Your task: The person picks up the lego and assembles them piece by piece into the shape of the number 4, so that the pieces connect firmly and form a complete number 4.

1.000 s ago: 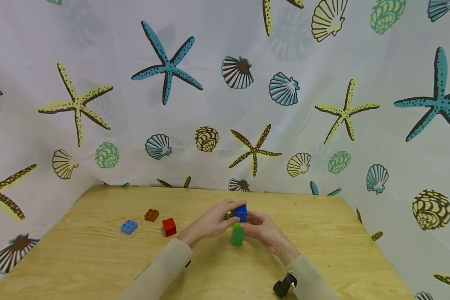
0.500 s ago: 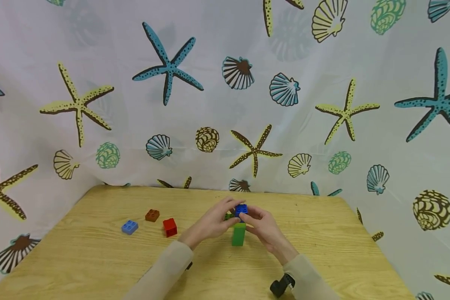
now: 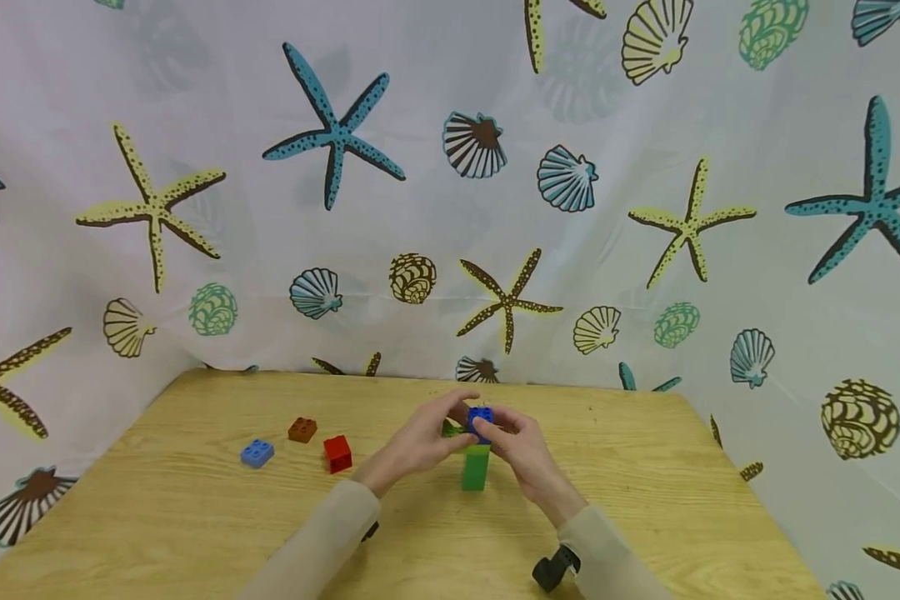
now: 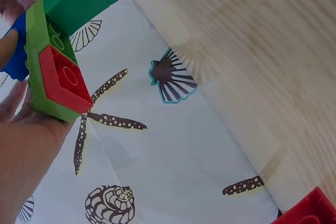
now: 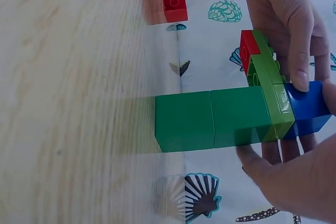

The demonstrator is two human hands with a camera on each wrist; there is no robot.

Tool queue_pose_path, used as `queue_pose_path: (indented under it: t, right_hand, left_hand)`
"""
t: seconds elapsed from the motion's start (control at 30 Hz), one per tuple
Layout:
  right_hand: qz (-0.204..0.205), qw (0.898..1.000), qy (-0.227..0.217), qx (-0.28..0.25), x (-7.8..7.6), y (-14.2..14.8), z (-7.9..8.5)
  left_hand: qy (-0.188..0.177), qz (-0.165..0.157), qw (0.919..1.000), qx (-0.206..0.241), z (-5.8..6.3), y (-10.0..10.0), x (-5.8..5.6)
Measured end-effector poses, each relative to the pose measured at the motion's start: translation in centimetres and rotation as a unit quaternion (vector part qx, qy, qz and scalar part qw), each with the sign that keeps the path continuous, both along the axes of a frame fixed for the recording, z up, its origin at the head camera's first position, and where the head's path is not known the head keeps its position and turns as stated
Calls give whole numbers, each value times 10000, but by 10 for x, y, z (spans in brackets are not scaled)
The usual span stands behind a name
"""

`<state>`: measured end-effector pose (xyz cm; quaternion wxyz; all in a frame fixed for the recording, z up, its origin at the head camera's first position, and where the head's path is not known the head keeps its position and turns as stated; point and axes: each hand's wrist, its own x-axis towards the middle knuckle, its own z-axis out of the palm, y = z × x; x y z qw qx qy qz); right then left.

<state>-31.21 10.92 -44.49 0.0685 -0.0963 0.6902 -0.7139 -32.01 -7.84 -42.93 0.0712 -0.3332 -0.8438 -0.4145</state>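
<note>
A toy-brick tower stands upright on the table. Two green bricks form its column, with lime green bricks across the top. The lime layer juts out to the left, and a red brick is fixed under its overhang. On top sits a blue brick, studs up. My left hand reaches round it from the left, thumb against its side. From the right my right hand pinches the same brick, thumb on the near face and fingers behind. The hands partly hide the tower's upper part.
To the left on the wooden table lie a red brick, a light blue brick and a brown brick. A patterned cloth with sea stars and shells hangs behind and at both sides.
The blue brick was tilted one second ago; now its studs face up, over the column. The right thumb has shifted up onto its near face. The left hand's fingers have lifted slightly.
</note>
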Motion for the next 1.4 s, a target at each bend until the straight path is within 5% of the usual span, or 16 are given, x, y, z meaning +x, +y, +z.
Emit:
queue_pose_path:
  t: [0.43, 0.73, 1.03, 1.3, 1.4]
  right_hand:
    - [78, 9996, 193, -176, -3, -2, 1]
    - [73, 9997, 241, -9, -3, 1, -1]
    - [219, 9992, 314, -105, -3, -1, 0]
    - [220, 9994, 254, -124, -3, -2, 1]
    - [230, 9994, 248, -121, -2, -2, 0]
  left_hand:
    - [-218, 718, 9946, 723, 5, -28, -1]
    - [-510, 840, 9897, 1038, 2, -47, 0]
    - [-819, 1042, 9864, 976, 3, -64, -3]
    - [-1190, 657, 9880, 732, 0, -88, -10]
    - [-1478, 784, 9845, 523, -1, -100, -11]
